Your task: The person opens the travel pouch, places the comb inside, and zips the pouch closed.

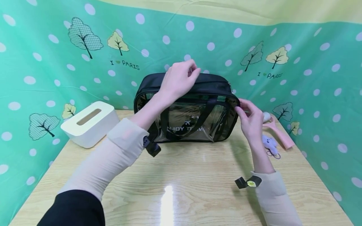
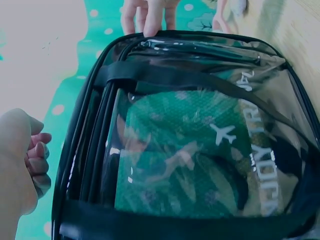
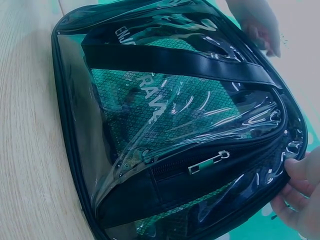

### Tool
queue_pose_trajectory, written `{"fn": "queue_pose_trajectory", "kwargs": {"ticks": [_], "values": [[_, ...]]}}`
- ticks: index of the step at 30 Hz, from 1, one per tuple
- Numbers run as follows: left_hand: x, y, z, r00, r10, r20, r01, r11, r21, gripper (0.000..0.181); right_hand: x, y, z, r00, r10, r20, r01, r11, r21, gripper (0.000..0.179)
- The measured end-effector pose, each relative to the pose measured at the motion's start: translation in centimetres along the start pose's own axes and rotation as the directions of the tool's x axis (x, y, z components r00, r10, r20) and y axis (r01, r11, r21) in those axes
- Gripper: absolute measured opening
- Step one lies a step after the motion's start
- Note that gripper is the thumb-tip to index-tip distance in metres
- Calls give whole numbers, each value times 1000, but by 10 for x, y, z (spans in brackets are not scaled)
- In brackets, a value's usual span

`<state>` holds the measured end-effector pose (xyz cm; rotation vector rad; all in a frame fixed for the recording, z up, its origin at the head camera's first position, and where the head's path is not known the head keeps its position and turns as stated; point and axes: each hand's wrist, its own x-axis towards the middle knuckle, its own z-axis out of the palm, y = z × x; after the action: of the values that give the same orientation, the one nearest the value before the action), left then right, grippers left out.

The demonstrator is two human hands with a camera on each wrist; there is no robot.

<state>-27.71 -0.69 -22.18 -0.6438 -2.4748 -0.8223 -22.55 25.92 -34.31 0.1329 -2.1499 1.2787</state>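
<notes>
A black toiletry bag with clear panels, dark straps and white lettering stands upright on the table. My left hand is over the bag's top, its fingers loosely curled; in the left wrist view the left hand shows apart from the bag's edge, with nothing visible in it. At the upper right corner, my right hand pinches the bag's edge between thumb and fingers, also plain in the right wrist view. A metal zipper pull hangs on the bag's inner pocket.
A white tissue box with a slot on top stands at the left. Right of the bag lie a pink object with a handle, a purple plush keychain and a small white item. A green dotted curtain hangs behind the table.
</notes>
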Motion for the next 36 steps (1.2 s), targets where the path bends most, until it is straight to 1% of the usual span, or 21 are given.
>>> {"fn": "queue_pose_trajectory", "kwargs": {"ticks": [9, 16, 23, 28, 32, 36], "values": [[-20, -18, -23, 997, -8, -81, 1, 996, -85, 23, -1, 1, -1, 1000, -3, -8, 3, 1000, 0, 26], [-35, -36, -37, 991, -15, -131, 4, 996, -88, 22, 0, 1, -1, 1000, -9, -9, 9, 1000, -3, 26], [-55, -55, -48, 982, -11, -191, -4, 997, -74, 22, 1, 2, -1, 1000, -19, -14, 19, 1000, -4, 25], [-68, -69, -55, 970, -28, -242, 12, 998, -68, 22, 1, 2, -1, 1000, -19, -10, 19, 1000, -1, 26], [-79, -78, -61, 954, -47, -296, 28, 997, -71, 22, 1, 2, 0, 1000, -12, -1, 12, 1000, 11, 27], [-90, -87, -64, 944, -63, -323, 40, 996, -76, 23, 1, 1, 0, 1000, -8, 0, 8, 1000, 25, 27]]}}
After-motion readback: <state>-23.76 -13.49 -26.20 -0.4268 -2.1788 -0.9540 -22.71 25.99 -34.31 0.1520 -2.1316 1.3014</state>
